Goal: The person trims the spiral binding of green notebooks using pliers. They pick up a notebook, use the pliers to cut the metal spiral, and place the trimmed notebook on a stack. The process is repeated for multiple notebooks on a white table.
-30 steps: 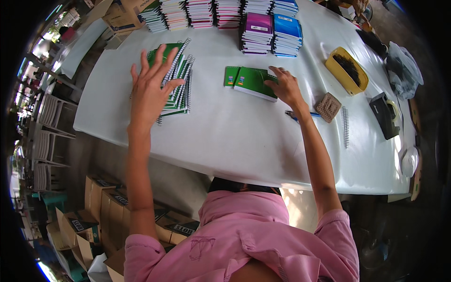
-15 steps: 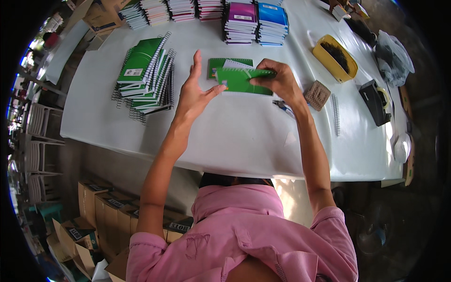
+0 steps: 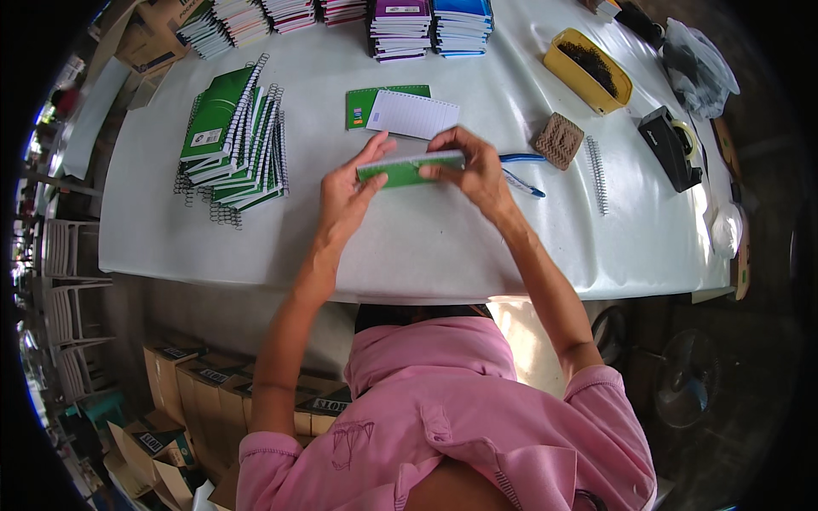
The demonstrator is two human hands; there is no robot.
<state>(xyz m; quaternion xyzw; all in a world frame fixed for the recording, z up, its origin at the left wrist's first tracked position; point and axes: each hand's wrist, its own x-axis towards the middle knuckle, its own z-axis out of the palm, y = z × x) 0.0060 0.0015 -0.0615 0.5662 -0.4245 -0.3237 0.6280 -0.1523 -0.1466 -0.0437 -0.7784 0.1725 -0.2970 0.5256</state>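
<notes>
Both my hands hold a green-covered notebook block [image 3: 399, 175] in the air above the table, tilted so its white page edge faces up. My left hand [image 3: 348, 189] pinches its left end, and my right hand [image 3: 474, 177] grips the right end. Just beyond them lie lined loose sheets [image 3: 413, 114] with a punched edge, partly over a green cover [image 3: 360, 104]. To the right of my right hand rest blue-handled pliers [image 3: 521, 179], partly hidden behind it.
Green spiral notebooks [image 3: 217, 115] are piled at left, with purple [image 3: 399, 34] and blue [image 3: 463, 30] stacks at the back. On the right are a brown textured block [image 3: 559, 140], a wire coil [image 3: 597, 175], a yellow tub [image 3: 562, 72] of black pieces and a black tape dispenser [image 3: 669, 149].
My hands have drawn the green notebook block nearer and tipped it, uncovering the lined sheets. My left hand, spread before, has closed on its left end. The view has shifted slightly.
</notes>
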